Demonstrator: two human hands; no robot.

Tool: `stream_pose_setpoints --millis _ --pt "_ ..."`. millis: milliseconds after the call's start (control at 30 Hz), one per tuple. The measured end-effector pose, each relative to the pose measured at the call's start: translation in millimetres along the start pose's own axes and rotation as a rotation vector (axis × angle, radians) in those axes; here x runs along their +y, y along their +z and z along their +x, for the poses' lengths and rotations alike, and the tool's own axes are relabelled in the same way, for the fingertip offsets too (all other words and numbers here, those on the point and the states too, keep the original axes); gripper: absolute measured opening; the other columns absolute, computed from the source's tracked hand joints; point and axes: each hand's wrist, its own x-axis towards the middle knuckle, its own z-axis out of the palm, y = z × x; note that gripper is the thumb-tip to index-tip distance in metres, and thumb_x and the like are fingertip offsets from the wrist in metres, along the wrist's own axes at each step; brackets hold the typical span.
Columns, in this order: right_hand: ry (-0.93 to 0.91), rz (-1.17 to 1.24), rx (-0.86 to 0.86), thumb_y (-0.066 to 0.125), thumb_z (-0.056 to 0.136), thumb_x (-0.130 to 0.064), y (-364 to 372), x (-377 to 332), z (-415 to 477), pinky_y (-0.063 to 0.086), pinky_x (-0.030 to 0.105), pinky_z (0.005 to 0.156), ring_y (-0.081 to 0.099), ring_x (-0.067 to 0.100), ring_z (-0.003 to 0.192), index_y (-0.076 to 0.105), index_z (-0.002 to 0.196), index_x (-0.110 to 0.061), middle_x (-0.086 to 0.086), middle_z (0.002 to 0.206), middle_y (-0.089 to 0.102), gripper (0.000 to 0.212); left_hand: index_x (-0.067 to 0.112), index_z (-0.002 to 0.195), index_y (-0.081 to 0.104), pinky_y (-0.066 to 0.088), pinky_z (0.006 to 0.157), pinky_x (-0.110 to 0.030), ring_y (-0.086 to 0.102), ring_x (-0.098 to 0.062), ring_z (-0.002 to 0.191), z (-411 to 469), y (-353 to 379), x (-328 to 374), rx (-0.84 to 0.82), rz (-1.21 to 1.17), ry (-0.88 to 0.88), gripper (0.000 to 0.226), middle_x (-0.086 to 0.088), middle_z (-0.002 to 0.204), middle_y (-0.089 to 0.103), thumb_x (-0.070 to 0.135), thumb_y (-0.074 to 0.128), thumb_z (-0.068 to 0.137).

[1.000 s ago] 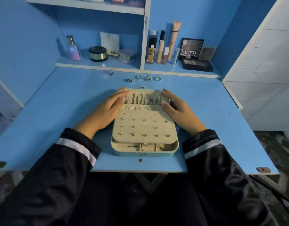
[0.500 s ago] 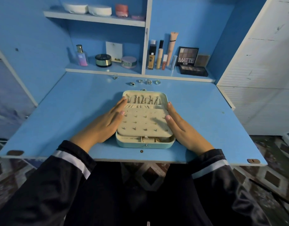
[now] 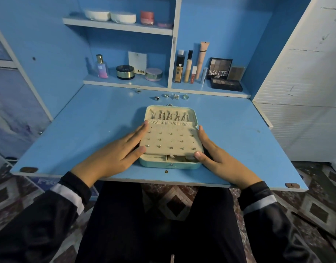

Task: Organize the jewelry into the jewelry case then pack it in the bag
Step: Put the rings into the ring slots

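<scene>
Both grips lie wide and flat and hold nothing. The left grip (image 3: 114, 158) rests against the left side of the jewelry case (image 3: 169, 165) and the right grip (image 3: 222, 164) against its right side, with fingers straight and each thumb on a near corner of the cream earring board (image 3: 171, 138). The case sits open in the middle of the blue counter (image 3: 87, 130), close to the front edge. Small studs (image 3: 171, 148) stick in rows on the board, and chains (image 3: 169, 115) hang in a line at the far end. If the case gets pulled any nearer, it could slip off the edge, tip into the lap and spill. If the board is flipped up fast, I think some studs could pop out and roll away. A hard shake could knot the chains together. One ring (image 3: 169, 104) lies just behind the far rim, and more rings (image 3: 175, 96) lie farther back, near the shelf (image 3: 125, 82). Shutting the case now would leave them all out. Reaching over for them, a sleeve (image 3: 68, 190) could drag across the board, or a grip could knock over the makeup tubes (image 3: 189, 70) standing on the shelf. A tiny round bit (image 3: 166, 171) lies just in front of the case; I cannot tell if it is a stud or a screw, so it might get left behind. No bag is in sight, so the case may have to be carried, and it should be shut first.
</scene>
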Motion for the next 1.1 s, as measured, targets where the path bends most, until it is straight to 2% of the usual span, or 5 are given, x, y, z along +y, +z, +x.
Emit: stream_pose_setpoints --millis 467,600,700,1000,1100 --pt "-0.059 0.113 0.190 0.038 0.092 -0.043 -1 -8 10 0.026 -0.002 0.098 0.033 -0.012 0.130 0.019 0.151 -0.024 -0.017 0.147 0.031 0.065 0.060 0.146 0.003 0.050 0.096 -0.032 0.046 0.003 0.127 15 -11 -5 0.145 0.019 0.102 0.070 0.042 0.150 0.012 0.086 0.008 0.081" --pt "-0.168 0.133 0.305 0.036 0.097 -0.035 -5 -11 23 0.031 0.003 0.100 0.034 -0.025 0.122 0.027 0.149 -0.021 -0.031 0.137 0.035 0.055 0.054 0.147 0.017 0.050 0.078 -0.020 0.055 0.019 0.089 27 -10 0 0.370 -0.025 0.262 0.048 0.032 0.136 0.044 0.059 0.025 0.100" --pt "-0.208 0.154 0.350 0.035 0.099 -0.036 -10 -12 34 0.033 0.018 0.110 0.036 -0.010 0.132 0.027 0.146 -0.035 -0.034 0.142 0.035 0.047 0.042 0.149 0.025 0.058 0.076 -0.033 0.066 0.001 0.090 41 -11 -3 0.513 0.032 0.305 0.046 0.002 0.123 0.068 0.046 0.030 0.104" --pt "-0.331 0.182 0.460 0.033 0.102 0.002 -24 -10 67 0.033 0.023 0.112 0.039 0.004 0.137 0.029 0.147 -0.028 -0.029 0.143 0.040 0.054 0.018 0.150 0.031 0.059 0.077 -0.034 0.064 -0.006 0.100 76 -25 -11 0.680 0.138 0.376 0.048 0.009 0.140 0.052 0.020 0.038 0.102" --pt "-0.345 0.164 0.495 0.038 0.100 0.004 -30 -7 78 0.034 0.018 0.110 0.040 0.000 0.135 0.036 0.144 -0.023 -0.023 0.140 0.045 0.052 0.015 0.146 0.040 0.060 0.072 -0.040 0.071 -0.018 0.090 85 -30 -14 0.717 0.117 0.353 0.045 -0.005 0.120 0.069 0.033 0.033 0.106"
